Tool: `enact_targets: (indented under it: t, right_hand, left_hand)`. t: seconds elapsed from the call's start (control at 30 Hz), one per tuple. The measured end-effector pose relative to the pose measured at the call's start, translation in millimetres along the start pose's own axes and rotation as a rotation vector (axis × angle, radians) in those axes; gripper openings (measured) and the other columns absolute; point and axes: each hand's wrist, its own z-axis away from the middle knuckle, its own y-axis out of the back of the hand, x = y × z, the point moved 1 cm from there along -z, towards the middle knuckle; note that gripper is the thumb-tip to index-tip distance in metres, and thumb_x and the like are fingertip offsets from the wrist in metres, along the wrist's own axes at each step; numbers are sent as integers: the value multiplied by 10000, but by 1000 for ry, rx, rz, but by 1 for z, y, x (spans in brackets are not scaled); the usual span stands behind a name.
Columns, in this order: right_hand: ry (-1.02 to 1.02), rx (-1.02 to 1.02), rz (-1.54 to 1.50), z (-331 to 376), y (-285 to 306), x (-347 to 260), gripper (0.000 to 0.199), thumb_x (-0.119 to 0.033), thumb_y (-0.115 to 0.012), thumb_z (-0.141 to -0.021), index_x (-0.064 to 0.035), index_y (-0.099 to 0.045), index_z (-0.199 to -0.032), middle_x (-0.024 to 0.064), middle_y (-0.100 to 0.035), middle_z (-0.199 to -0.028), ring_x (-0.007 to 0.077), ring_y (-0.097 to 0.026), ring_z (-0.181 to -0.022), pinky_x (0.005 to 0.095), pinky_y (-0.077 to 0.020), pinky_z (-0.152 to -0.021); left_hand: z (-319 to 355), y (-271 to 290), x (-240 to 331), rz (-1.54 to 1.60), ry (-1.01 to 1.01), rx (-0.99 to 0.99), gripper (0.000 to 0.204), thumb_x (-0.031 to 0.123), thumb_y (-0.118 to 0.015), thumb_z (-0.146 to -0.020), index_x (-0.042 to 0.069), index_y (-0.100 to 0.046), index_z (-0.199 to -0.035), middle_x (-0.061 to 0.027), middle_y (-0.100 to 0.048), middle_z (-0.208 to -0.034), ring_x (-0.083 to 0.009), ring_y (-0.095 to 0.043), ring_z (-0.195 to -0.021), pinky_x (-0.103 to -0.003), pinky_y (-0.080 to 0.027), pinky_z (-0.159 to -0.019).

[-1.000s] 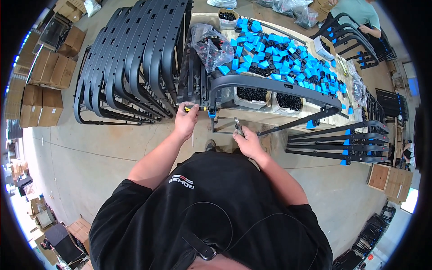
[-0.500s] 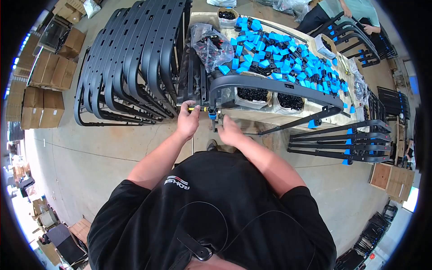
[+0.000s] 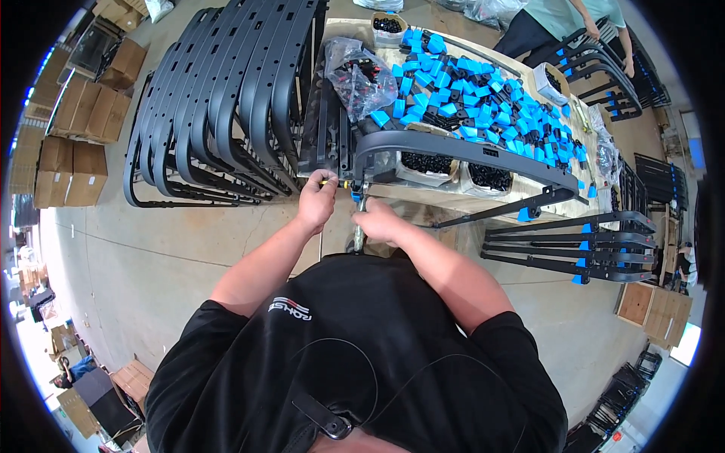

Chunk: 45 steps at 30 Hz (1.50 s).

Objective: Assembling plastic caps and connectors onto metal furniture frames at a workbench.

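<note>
A long curved black metal frame (image 3: 468, 155) lies across the near edge of the wooden table (image 3: 423, 200). My left hand (image 3: 317, 200) is closed around a small tool with a yellow tip at the frame's left end. My right hand (image 3: 377, 223) grips a metal tool that stands against a blue fitting (image 3: 355, 195) under that same end. The two hands are close together, almost touching.
Several blue and black plastic parts (image 3: 483, 98) cover the table, beside a clear bag (image 3: 355, 72). Curved black frames (image 3: 226, 98) are stacked at left, finished frames (image 3: 574, 245) at right. Cardboard boxes (image 3: 68, 162) line the left floor. Another person (image 3: 574, 23) works at the far side.
My right hand has moved left from in front of the table to the frame's left end, next to my left hand. The left hand has stayed in place.
</note>
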Motion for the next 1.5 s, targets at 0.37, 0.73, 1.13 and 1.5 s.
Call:
enact_targets:
  t: [0.37,0.73,1.13,1.5]
  right_hand:
    - [-154,-303,-609,7,9,-6,390,-242,-642,-915,83,-563,-1116,244,-688,-1015,349,-706,-955,446,-563,-856]
    - [-10,-162,-45,-8,12,6,280,-173,-648,-863,30,-643,-1056,149,-693,-944,263,-667,-846,416,-538,-765]
    - [-141,-277,-586,3,5,-3,458,-203,-630,-898,107,-543,-1223,262,-693,-962,372,-725,-754,529,-590,-723]
    - [-188,-243,-735,10,2,-10,215,-245,-585,-938,-35,-604,-977,127,-685,-821,300,-669,-590,470,-527,-493]
  left_hand:
    - [-4,-2,-4,-39,-14,23,101,218,-634,-1024,161,-551,-1028,63,-449,-635,-37,-354,-459,-236,-255,-384]
    - [-6,-4,-4,-42,-63,33,119,204,-660,-1012,151,-553,-1019,54,-464,-612,-42,-355,-433,-246,-231,-370]
    - [-9,4,-15,-70,-125,59,112,199,-664,-1011,157,-561,-1022,55,-474,-624,-38,-353,-432,-239,-235,-372]
    - [-4,1,-9,12,-105,29,109,186,-658,-1011,158,-553,-1019,52,-478,-630,-49,-376,-430,-241,-234,-369]
